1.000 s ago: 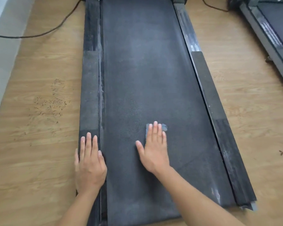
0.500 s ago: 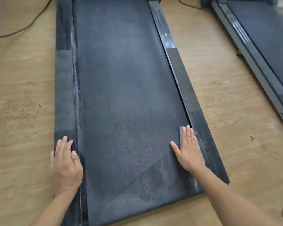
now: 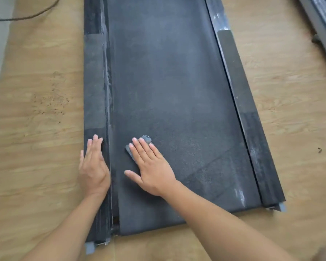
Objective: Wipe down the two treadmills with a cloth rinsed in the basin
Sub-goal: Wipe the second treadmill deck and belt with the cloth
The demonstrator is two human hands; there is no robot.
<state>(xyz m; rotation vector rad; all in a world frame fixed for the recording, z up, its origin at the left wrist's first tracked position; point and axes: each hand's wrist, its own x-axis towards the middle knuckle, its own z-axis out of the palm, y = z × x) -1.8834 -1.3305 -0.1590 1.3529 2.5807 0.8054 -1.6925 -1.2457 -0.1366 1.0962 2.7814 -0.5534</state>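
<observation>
- On the wooden floor (image 3: 36,157) in front of me lies one treadmill (image 3: 167,53). Its dark belt (image 3: 177,119) runs away from me between two black rails, the left rail (image 3: 93,81) and the right rail (image 3: 239,95).
- Pale markings near the far end of the right rail are too blurred for me to read.
- My right hand (image 3: 152,170) lies flat on the belt, close to its left edge and toward the near end. The fingers (image 3: 139,147) are straight and spread, pressing the one grey cloth (image 3: 146,139) onto the belt. The crumpled cloth peeks out past my fingertips and beside my forefinger.
- My left hand (image 3: 93,166) rests flat on the left rail, just beside the right hand, fingers straight and together, released, grasping nothing.
- A second treadmill (image 3: 320,21) shows only as an edge at the top right corner, well apart from the first, with floor between them.
- Two grey end caps (image 3: 89,248) sit at the near ends of the rails, one at each corner.
- One black cable (image 3: 26,16) curves across the floor at the upper left.
- Pale dusty streaks (image 3: 240,196) mark the belt's near right corner.
- One patch of small dark specks (image 3: 49,104) lies on the floor to the left of the treadmill.
</observation>
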